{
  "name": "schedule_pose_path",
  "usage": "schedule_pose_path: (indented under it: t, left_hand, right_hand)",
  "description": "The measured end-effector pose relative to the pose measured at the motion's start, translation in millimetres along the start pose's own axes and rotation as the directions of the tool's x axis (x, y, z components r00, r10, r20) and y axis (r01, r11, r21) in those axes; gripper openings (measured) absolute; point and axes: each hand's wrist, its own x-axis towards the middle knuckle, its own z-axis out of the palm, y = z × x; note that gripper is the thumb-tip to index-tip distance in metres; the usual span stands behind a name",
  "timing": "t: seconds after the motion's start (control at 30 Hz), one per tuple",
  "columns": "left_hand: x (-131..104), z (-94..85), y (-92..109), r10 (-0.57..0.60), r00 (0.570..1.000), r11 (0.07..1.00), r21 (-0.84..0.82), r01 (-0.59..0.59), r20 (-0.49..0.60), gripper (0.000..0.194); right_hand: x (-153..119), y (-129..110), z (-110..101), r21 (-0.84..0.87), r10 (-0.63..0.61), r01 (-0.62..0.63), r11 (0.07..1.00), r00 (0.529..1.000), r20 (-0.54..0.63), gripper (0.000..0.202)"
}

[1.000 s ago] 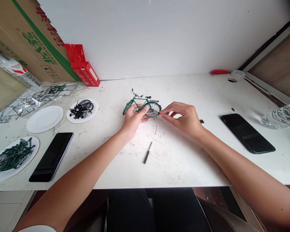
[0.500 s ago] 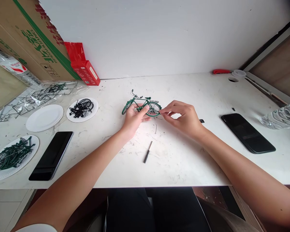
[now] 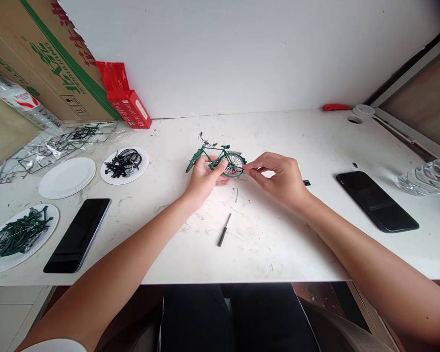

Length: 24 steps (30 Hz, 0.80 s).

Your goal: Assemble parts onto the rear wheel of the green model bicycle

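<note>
Green model bicycle (image 3: 215, 159) clamped in left-hand fingers (image 3: 215, 168); right-hand fingers (image 3: 250, 172) seemingly pinched at its rear wheel (image 3: 233, 165).

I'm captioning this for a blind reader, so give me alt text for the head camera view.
Two bare hands work on a small green model bicycle at the middle of a white table: the left hand grips its frame while the right hand pinches at its rear wheel. A small dark tool lies in front, with black phones and paper plates of parts alongside.
</note>
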Motion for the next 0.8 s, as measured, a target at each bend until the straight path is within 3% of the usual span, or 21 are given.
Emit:
schedule_pose_path:
  t: [0.8]
  left_hand:
    - [-0.8, 0.9, 3.2, -0.033, 0.999, 0.999, 0.001, 0.033, 0.031, 0.055]
  right_hand:
    - [-0.3, -1.7, -2.3, -0.018, -0.134, 0.133, 0.991, 0.990, -0.043, 0.016]
